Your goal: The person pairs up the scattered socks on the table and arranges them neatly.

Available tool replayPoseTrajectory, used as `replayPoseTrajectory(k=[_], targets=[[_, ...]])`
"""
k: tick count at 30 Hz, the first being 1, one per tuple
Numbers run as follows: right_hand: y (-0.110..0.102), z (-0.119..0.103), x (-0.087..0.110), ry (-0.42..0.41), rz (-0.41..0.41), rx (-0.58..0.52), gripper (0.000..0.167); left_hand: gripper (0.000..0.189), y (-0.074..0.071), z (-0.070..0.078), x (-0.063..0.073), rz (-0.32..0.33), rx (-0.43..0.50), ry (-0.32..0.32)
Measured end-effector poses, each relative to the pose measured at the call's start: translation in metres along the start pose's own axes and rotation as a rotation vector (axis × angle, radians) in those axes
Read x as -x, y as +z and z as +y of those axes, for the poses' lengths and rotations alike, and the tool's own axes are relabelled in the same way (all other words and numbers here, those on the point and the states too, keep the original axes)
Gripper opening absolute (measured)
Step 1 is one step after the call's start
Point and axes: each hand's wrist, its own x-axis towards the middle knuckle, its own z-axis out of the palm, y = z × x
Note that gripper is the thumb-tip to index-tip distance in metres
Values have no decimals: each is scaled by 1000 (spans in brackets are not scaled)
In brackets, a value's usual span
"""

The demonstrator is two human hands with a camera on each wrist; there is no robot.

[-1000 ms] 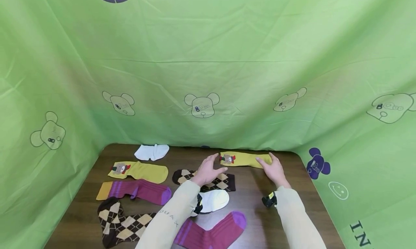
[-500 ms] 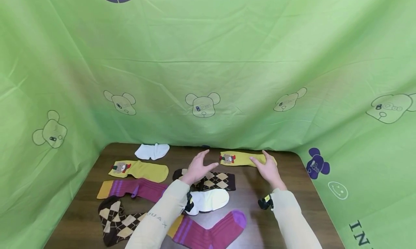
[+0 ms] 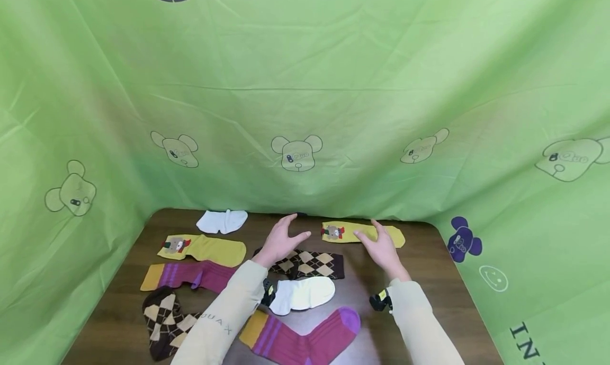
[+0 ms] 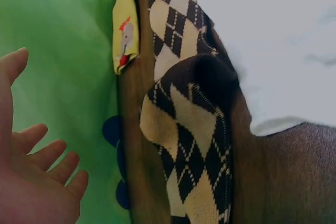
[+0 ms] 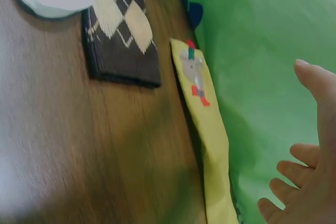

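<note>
My left hand (image 3: 280,242) hovers above the argyle sock (image 3: 320,264) in the middle of the table, fingers spread and holding nothing. In the left wrist view that brown and beige sock (image 4: 184,129) lies apart from the hand (image 4: 42,182). My right hand (image 3: 379,247) is over the yellow sock (image 3: 393,236) with a bear face at the back right, thumb and fingers apart. From the right wrist view, the yellow sock (image 5: 210,129) lies flat and the hand (image 5: 310,171) is clear of it. A white sock (image 3: 307,293) lies below the argyle one.
A second yellow sock (image 3: 216,251), a magenta sock (image 3: 209,275), another argyle sock (image 3: 162,317) and a white sock (image 3: 222,222) lie on the left. A magenta sock (image 3: 310,344) lies at the front. Green cloth (image 3: 295,105) hangs round the wooden table (image 3: 429,248).
Both hands have shifted to the left, with fingers still spread. More of the yellow sock's right end and the front magenta sock shows. The socks have not visibly moved.
</note>
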Motion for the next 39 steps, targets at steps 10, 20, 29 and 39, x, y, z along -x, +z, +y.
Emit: replayPoseTrajectory(k=[10,20,29,39], targets=[[15,-18,6,-44,2,-24,91,83,-13,-2,10,17,-14,0],[19,-32,8,-70,11,-45,91,87,-29,-1,17,52,4,28],[30,-43,15,-87,25,-75,86,88,-43,-2,25,60,-8,27],[41,-56,25,-115,30,-90,76,89,-59,-11,37,92,-25,36]])
